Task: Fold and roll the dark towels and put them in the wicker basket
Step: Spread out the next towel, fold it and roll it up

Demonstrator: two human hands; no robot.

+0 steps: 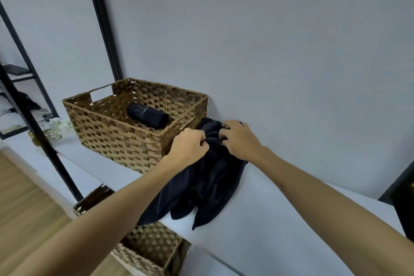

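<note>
White shelf [280, 219], both hands [189, 145] [240, 139] gripping dark towel [201, 188], wicker basket [116, 134] alongside holding rolled towel [147, 115]

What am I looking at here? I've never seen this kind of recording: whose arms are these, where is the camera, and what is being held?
The single picture comes from a camera worn on a person's head, looking down at their own bare arms. Both the left hand and the right hand grip a crumpled dark towel lying on a white shelf. Beside it stands a wicker basket holding one rolled towel. A second basket sits lower down.
</note>
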